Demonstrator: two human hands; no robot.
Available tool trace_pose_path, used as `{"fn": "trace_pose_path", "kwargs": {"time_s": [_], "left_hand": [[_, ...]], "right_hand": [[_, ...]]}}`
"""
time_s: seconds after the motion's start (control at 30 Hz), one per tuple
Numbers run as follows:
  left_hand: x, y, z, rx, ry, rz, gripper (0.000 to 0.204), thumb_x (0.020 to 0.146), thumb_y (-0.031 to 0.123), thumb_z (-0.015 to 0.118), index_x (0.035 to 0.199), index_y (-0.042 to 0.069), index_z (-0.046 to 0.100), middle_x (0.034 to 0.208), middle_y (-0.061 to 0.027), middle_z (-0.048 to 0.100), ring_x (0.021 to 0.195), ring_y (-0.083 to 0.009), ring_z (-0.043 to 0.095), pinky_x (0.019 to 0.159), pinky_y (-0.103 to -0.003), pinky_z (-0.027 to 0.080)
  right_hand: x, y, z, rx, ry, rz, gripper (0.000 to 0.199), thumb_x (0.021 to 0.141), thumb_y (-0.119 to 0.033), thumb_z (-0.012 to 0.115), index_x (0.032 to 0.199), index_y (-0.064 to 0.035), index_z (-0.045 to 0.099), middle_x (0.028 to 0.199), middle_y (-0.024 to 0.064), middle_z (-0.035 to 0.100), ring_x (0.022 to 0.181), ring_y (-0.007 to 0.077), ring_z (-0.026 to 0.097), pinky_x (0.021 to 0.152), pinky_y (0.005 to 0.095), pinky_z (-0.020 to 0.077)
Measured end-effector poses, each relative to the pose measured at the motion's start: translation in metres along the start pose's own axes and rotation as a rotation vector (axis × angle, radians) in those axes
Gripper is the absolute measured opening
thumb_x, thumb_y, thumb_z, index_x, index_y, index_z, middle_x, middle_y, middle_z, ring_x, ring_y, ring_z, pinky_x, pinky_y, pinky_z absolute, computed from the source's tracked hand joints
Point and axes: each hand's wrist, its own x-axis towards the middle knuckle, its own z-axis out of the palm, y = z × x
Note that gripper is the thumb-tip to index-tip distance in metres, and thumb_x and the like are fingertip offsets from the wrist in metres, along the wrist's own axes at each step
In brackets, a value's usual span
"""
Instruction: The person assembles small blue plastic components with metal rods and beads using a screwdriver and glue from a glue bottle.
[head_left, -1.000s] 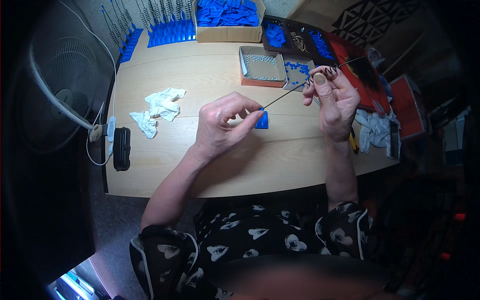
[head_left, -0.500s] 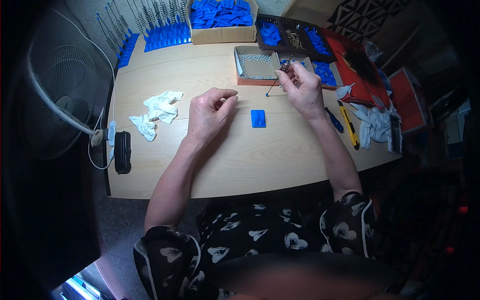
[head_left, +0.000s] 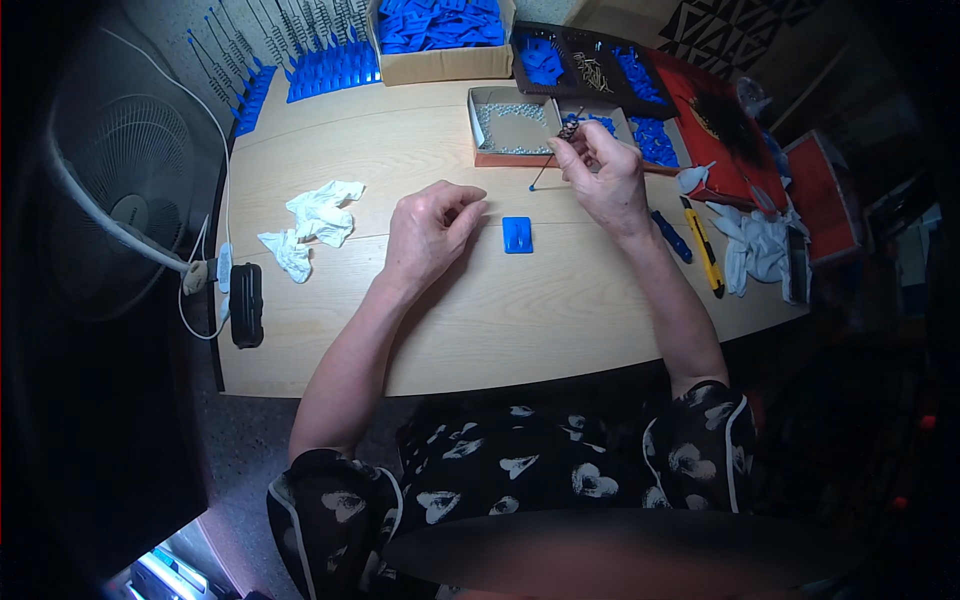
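My right hand (head_left: 604, 176) pinches a thin metal rod (head_left: 553, 158) with a small blue tip and a spring-like end, just in front of an open tray of small metal parts (head_left: 489, 128). On the wooden table (head_left: 440, 320), my left hand (head_left: 432, 226) rests with its fingers curled loosely and nothing in it. A small flat blue plastic piece (head_left: 517, 235) lies on the table between my two hands, untouched.
A cardboard box of blue plastic parts (head_left: 440, 30) and rows of blue-based rods (head_left: 300, 60) stand at the back. Crumpled white cloth (head_left: 312, 225) lies left. A fan (head_left: 120, 200), a black adapter (head_left: 246, 304), blue and yellow tools (head_left: 702, 250), and red boxes (head_left: 720, 130) surround the table.
My left hand let go of the rod and came down on the table. My right hand carried the rod toward the tray of metal parts. The blue piece now lies uncovered.
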Motion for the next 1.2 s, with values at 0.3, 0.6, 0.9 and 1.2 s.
{"fn": "trace_pose_path", "kwargs": {"time_s": [0.3,0.6,0.9,1.2], "left_hand": [[-0.006,0.022,0.007,-0.058,0.003,0.081,0.019,0.083,0.020,0.079,0.096,0.006,0.075,0.082,-0.0076,0.072,0.062,-0.0154,0.069,0.057,-0.028,0.055],[-0.008,0.030,0.004,-0.042,0.004,0.167,0.009,0.083,0.010,0.078,0.089,0.004,0.075,0.080,-0.0053,0.072,0.056,-0.0094,0.061,0.050,-0.024,0.048],[-0.011,0.027,0.003,-0.010,0.052,0.144,0.011,0.084,0.016,0.077,0.090,0.007,0.075,0.083,-0.0052,0.072,0.063,-0.0155,0.068,0.058,-0.028,0.054],[-0.004,0.013,-0.007,-0.021,0.034,0.067,0.013,0.087,0.009,0.073,0.100,0.004,0.075,0.089,-0.0098,0.073,0.065,-0.0154,0.068,0.059,-0.028,0.054]], "right_hand": [[-0.016,-0.046,-0.016,0.364,0.099,0.099,0.016,0.095,-0.010,0.068,0.089,0.0020,0.060,0.073,0.0037,0.065,0.063,0.0059,0.063,0.055,0.0211,0.0515],[-0.022,-0.059,-0.019,0.453,0.083,0.146,0.014,0.096,-0.009,0.066,0.093,0.0023,0.060,0.075,0.0039,0.065,0.066,0.0054,0.062,0.057,0.0204,0.0523],[-0.027,-0.061,-0.034,0.509,0.098,0.168,0.010,0.096,-0.006,0.064,0.099,0.0031,0.059,0.084,0.0061,0.065,0.072,0.0074,0.064,0.061,0.0206,0.0541],[-0.028,0.032,-0.019,-0.175,0.075,-0.436,0.029,0.084,0.001,0.071,0.112,-0.0033,0.066,0.089,0.0103,0.067,0.078,0.0229,0.068,0.068,0.0337,0.0550]]}}
